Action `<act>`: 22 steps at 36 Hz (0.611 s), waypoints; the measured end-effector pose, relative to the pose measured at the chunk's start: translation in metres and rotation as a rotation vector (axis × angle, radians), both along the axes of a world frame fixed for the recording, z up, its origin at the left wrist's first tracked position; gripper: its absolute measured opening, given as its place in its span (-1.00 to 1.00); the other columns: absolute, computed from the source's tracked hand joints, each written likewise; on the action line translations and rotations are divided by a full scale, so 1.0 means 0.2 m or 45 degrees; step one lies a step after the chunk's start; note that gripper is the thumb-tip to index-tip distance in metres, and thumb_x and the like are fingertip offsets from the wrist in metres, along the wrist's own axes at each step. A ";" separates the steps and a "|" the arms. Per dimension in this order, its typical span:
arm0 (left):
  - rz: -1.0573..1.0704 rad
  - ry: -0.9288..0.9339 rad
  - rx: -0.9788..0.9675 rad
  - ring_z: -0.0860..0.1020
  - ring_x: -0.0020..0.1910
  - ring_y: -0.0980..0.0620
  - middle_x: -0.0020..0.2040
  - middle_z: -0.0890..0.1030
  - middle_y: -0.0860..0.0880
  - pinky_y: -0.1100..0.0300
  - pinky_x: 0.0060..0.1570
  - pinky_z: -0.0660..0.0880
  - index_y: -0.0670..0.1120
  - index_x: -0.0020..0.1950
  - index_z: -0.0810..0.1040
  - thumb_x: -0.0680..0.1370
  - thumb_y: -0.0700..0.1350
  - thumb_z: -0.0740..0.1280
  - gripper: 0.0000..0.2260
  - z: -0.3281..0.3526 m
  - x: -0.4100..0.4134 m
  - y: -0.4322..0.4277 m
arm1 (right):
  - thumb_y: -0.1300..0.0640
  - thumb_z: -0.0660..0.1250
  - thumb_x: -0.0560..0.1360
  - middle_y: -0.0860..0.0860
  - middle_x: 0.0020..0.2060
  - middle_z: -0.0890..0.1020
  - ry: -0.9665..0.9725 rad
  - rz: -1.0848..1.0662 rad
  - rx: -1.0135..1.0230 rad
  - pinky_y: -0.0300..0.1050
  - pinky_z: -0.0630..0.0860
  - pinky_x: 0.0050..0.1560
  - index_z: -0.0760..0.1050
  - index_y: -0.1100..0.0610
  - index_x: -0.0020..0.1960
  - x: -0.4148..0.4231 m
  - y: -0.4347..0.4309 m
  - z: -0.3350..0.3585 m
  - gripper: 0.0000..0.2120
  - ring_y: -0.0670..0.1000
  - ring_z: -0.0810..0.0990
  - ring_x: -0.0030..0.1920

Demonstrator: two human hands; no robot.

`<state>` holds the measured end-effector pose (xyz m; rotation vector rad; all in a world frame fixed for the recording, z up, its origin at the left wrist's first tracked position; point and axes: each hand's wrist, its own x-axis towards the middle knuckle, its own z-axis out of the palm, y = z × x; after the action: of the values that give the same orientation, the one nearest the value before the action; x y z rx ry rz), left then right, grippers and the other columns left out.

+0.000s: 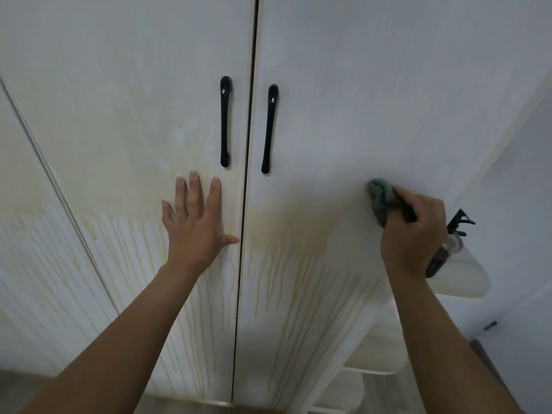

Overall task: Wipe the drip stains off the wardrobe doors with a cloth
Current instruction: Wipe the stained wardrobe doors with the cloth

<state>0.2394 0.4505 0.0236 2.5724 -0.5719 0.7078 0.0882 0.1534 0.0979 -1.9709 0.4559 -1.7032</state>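
Two white wardrobe doors fill the view, the left door (125,121) and the right door (358,109), each with a black vertical handle. Yellowish drip stains (286,279) run down the lower half of both doors. My left hand (194,222) presses flat against the left door below its handle (225,121), fingers spread and straight. My right hand (412,231) grips a bunched grey-green cloth (380,195) and holds it against the right door, to the right of that door's handle (270,128) and above the drips.
A spray bottle with a black trigger (448,243) stands on a rounded white shelf (466,282) at the wardrobe's right side, just behind my right hand. More white shelves (373,363) lie below it. Another stained panel (27,264) is at the far left.
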 end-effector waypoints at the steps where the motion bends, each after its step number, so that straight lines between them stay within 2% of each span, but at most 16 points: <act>1: -0.002 -0.005 -0.001 -0.44 0.59 -0.14 0.60 -0.48 -0.03 -0.52 0.45 -0.04 0.05 0.68 -0.23 0.30 0.26 0.59 0.25 0.00 0.00 0.00 | 0.41 0.28 0.41 0.21 -0.03 0.59 -0.045 -0.022 0.015 -0.53 0.34 0.04 0.69 0.22 0.11 0.01 0.01 0.02 -0.65 -0.18 0.47 -0.04; 6: -0.003 -0.005 -0.006 -0.44 0.59 -0.14 0.60 -0.48 -0.03 -0.53 0.45 -0.04 0.05 0.68 -0.24 0.30 0.25 0.59 0.26 0.00 0.00 0.00 | 0.46 0.33 0.43 0.26 -0.11 0.55 -0.160 -0.066 -0.120 -0.40 0.41 0.06 0.70 0.29 0.06 0.12 0.07 -0.08 -0.73 0.04 0.53 -0.10; 10: -0.014 -0.017 -0.013 -0.43 0.60 -0.14 0.61 -0.47 -0.03 -0.53 0.45 -0.03 0.05 0.68 -0.21 0.29 0.26 0.59 0.24 -0.01 0.01 0.00 | 0.40 0.32 0.58 0.24 -0.14 0.55 0.018 -0.027 -0.472 -0.07 0.50 -0.08 0.69 0.34 0.03 0.17 0.13 -0.32 -0.84 0.19 0.53 -0.15; 12: -0.017 -0.019 -0.021 -0.42 0.60 -0.14 0.61 -0.46 -0.02 -0.53 0.45 -0.03 0.05 0.68 -0.20 0.30 0.26 0.59 0.24 -0.01 0.01 0.00 | 0.38 0.32 0.59 0.22 -0.13 0.56 0.147 0.037 -0.577 -0.06 0.50 -0.10 0.68 0.34 0.04 0.15 0.13 -0.40 -0.84 0.19 0.52 -0.12; 14: -0.016 -0.016 -0.019 -0.43 0.60 -0.13 0.60 -0.47 -0.01 -0.53 0.45 -0.03 0.07 0.68 -0.24 0.30 0.27 0.58 0.24 -0.01 0.01 0.00 | 0.39 0.33 0.56 0.22 -0.10 0.56 0.204 0.065 -0.564 -0.04 0.53 -0.09 0.68 0.33 0.05 0.13 0.13 -0.41 -0.83 0.17 0.53 -0.10; 15: -0.014 -0.016 -0.019 -0.43 0.59 -0.13 0.60 -0.47 -0.01 -0.53 0.45 -0.03 0.07 0.67 -0.25 0.30 0.27 0.57 0.25 -0.01 0.01 0.00 | 0.39 0.33 0.55 0.22 -0.10 0.57 0.177 0.065 -0.516 -0.07 0.54 -0.06 0.69 0.32 0.04 0.12 0.13 -0.38 -0.83 0.16 0.54 -0.10; 18: -0.018 -0.007 -0.020 -0.43 0.59 -0.13 0.60 -0.48 -0.02 -0.52 0.46 -0.05 0.07 0.67 -0.26 0.31 0.27 0.57 0.24 -0.01 0.01 0.00 | 0.43 0.32 0.48 0.24 -0.12 0.57 -0.001 -0.005 -0.309 -0.38 0.43 0.08 0.70 0.31 0.02 0.12 0.13 -0.22 -0.78 0.06 0.54 -0.10; 22: -0.027 0.001 -0.025 -0.43 0.59 -0.13 0.60 -0.48 -0.01 -0.52 0.46 -0.06 0.08 0.67 -0.25 0.32 0.25 0.58 0.23 -0.01 0.01 0.00 | 0.48 0.31 0.44 0.21 -0.10 0.57 -0.085 -0.005 -0.173 -0.43 0.42 0.02 0.70 0.27 0.05 0.15 0.13 -0.10 -0.70 -0.01 0.52 -0.11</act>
<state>0.2407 0.4503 0.0218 2.5445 -0.5883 0.7014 0.1182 0.1789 0.0774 -2.0008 0.3281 -1.8396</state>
